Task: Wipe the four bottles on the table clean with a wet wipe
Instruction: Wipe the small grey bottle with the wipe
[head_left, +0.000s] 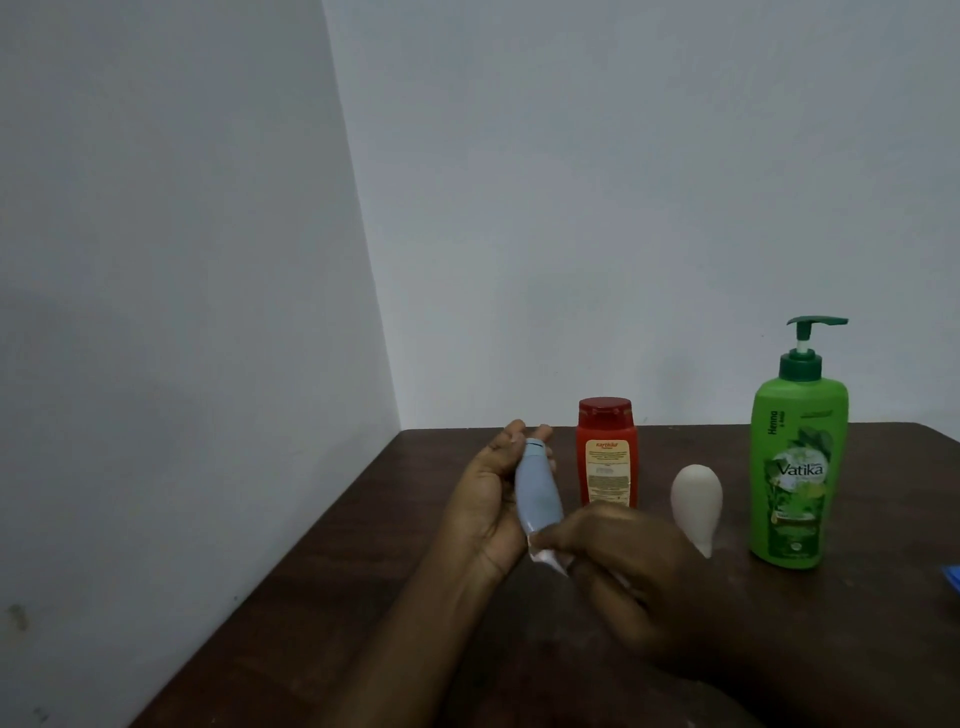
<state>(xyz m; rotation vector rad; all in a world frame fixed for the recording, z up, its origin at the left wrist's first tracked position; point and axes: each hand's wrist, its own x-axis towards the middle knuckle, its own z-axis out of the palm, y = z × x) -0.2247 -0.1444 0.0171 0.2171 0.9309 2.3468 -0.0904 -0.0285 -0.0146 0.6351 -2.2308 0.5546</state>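
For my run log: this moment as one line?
left hand: holds blue-grey bottle | right hand: wet wipe on its lower end | table: red bottle, white bottle, green pump bottle

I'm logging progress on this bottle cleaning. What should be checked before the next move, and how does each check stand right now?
1. Blue bottle gripped in the left hand: ok.
2. Wet wipe pinched in the right hand, against the blue bottle's lower end: ok.
3. Red bottle, white bottle and green pump bottle standing on the table: ok.
4. Blue bottle wiped all over: cannot tell.
5. Wipe still wet enough: cannot tell.
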